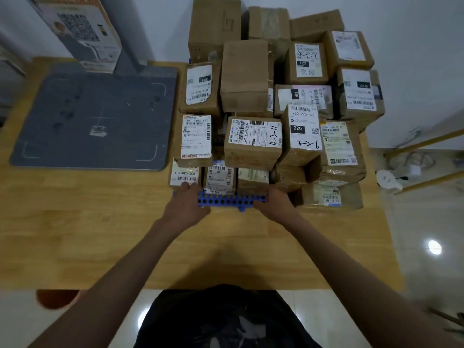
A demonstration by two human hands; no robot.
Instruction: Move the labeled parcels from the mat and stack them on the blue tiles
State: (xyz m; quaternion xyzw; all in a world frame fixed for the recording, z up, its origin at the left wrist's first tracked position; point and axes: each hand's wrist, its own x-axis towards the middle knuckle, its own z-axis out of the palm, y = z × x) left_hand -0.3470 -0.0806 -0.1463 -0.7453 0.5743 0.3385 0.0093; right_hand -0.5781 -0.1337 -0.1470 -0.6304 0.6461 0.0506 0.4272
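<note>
Both hands at the near edge of the blue tiles (pixel 232 202): left hand (pixel 187 200) and right hand (pixel 272 200) rest there with fingers loose, holding nothing I can see. Parcels (pixel 252 141) stacked on the tiles, right side of tabletop (pixel 100 234). Readable labels: "032-038-E01", "220", "3-2-6", "4-3-11". Grey mat (pixel 95 116) holds no parcels, so the task looks about done.

wooden table (pixel 105 237), tall printed carton (pixel 82 31)
</note>
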